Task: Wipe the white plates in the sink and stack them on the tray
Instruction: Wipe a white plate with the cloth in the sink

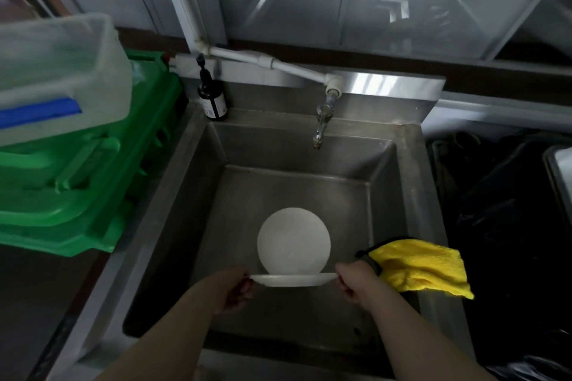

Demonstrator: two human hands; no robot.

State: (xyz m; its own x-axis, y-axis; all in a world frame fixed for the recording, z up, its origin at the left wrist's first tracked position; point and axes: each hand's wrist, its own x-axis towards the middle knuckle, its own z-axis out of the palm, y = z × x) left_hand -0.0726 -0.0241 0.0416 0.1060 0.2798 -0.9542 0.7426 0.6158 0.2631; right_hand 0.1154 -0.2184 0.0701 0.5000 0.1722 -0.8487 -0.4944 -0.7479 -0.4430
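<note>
White and smooth, a round plate (292,280) is held level and edge-on over the near end of a stainless-steel sink (192,182), gripped at opposite rims. The left hand (236,289) pinches its left edge, fingers curled under the rim; the right hand (353,283) pinches the right edge, so the plate's width runs left to right between them. A second white plate (294,241) lies flat on the basin floor just beyond the held one, about equally near either hand. A fluffy yellow cloth (424,269) lies over the sink's right rim, close beside the right hand, which looks the likelier to take it up for wiping. Green plastic crates (77,182) and a translucent bin (55,71) stand to the left; no tray can be made out with certainty. A dark pump bottle (212,96) stands at the far left corner near the tap (322,124).
</note>
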